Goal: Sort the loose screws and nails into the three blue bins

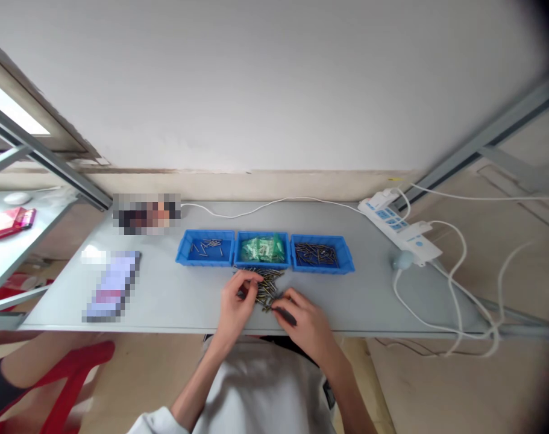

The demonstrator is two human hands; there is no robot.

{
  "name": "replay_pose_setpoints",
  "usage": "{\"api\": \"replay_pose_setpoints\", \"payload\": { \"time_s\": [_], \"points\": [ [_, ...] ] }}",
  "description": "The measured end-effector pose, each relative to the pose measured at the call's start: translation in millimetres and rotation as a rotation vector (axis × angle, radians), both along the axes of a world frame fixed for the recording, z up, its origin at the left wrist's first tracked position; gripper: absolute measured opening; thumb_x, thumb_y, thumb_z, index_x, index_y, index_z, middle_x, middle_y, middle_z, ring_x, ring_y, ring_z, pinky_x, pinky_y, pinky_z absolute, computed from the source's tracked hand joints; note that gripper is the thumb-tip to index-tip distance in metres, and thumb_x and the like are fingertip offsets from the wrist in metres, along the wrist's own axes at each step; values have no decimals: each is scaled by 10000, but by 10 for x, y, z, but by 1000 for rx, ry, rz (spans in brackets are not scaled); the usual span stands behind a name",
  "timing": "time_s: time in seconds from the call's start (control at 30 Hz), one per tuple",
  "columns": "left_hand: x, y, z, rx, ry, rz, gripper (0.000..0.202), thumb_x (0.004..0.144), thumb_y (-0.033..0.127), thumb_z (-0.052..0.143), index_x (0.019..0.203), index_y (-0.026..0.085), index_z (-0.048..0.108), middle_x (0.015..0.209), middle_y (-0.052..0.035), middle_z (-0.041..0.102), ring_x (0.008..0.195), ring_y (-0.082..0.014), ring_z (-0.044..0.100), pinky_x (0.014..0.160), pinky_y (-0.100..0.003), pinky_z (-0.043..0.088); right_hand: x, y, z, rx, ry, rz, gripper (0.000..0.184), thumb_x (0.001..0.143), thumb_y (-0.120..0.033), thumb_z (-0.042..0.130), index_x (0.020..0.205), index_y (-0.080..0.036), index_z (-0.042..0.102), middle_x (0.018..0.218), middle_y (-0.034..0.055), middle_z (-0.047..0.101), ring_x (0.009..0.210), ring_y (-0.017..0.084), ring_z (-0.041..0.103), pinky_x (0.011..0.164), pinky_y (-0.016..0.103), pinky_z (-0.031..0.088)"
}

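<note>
A loose pile of metal screws (268, 283) lies on the grey table in front of three blue bins. My left hand (238, 301) rests at the pile's left side, fingers curled and thumb close to the index finger; whatever it pinches is hidden. At the pile's near right edge, my right hand (307, 324) has its fingertips drawn together, and I cannot make out what is between them. The left bin (187, 258) holds several silvery screws. Green plastic packets (263, 247) fill much of the middle bin (242, 263). Many darker screws (316, 254) lie in the right bin (345, 263).
A phone (112, 286), blurred out, lies on the left of the table (166, 301). Behind it is another pixelated object (146, 214). A white power strip (396, 229) with plugs and cables stands at the right. Someone's leg (34, 361) and a red stool (75, 380) are at lower left.
</note>
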State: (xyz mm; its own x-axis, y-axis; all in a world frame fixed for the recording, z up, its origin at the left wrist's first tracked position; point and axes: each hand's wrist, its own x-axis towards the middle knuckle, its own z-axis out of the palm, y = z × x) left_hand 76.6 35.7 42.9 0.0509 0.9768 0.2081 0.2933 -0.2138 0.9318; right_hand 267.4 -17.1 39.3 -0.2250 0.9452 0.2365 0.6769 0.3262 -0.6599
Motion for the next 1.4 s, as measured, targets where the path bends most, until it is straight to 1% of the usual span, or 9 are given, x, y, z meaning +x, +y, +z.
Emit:
{"api": "replay_pose_setpoints", "payload": {
  "time_s": [0.17,0.37,0.5,0.57,0.73,0.87,0.97,1.2,1.4],
  "points": [
    [-13,-2,-53,-22,-6,-2,224,1029,246,550,951,198,753,827,-27,733,640,-131,596,624,-238,466,13,17,-11,-54,48,30,160,1010,-174,605,963,-274,721,949,23,684,792,193,691,697,275,503],
    [-8,-23,-34,-96,-59,-53,234,1050,356,575,1135,198,725,868,-44,765,628,-132,601,608,-240,478,33,56,45,-93,289,-33,120,1044,-247,577,950,-239,651,878,15,592,740,165,599,694,271,483],
    [-3,-24,43,1,9,-268,252,1048,337,576,950,179,745,843,-65,730,700,-156,626,636,-257,465,-112,118,82,-96,526,-106,167,1053,-332,580,936,-229,639,871,15,574,718,157,546,676,268,478],
    [-3,-22,73,36,17,-330,284,1054,317,554,876,173,723,842,-74,711,748,-170,637,667,-267,469,-215,162,69,-98,622,-116,184,1047,-355,588,924,-227,635,863,10,566,724,155,540,673,264,475],
    [-6,-26,64,35,-12,-286,230,1030,322,594,874,180,686,848,-63,688,681,-149,579,621,-255,446,-367,226,-49,-110,741,-165,201,1038,-397,601,943,-224,642,878,17,576,758,164,561,690,269,489],
    [-13,-35,0,9,-40,-244,183,1030,344,598,996,185,683,904,-61,713,639,-128,562,608,-249,450,-366,222,-115,-110,774,-201,200,1034,-396,609,942,-221,637,875,13,579,765,162,561,696,264,484],
    [-16,-38,-44,-15,-50,-202,182,1021,357,628,1008,186,686,898,-54,722,628,-122,566,605,-246,457,-360,218,-108,-96,751,-202,197,1038,-386,606,935,-222,639,870,8,574,752,157,551,690,262,473],
    [-13,-35,-48,58,-36,-150,184,1018,355,633,977,185,691,905,-51,709,615,-108,544,605,-238,465,-402,201,-101,-60,685,-212,159,1035,-365,612,960,-229,646,858,10,590,734,161,559,667,271,474],
    [3,-26,-24,-9,-41,-162,177,990,351,670,1003,189,738,851,-44,741,566,-104,555,568,-226,468,-427,182,-143,8,635,-264,132,1028,-340,612,945,-238,618,814,-6,555,686,154,538,630,268,467]
  ]
}}
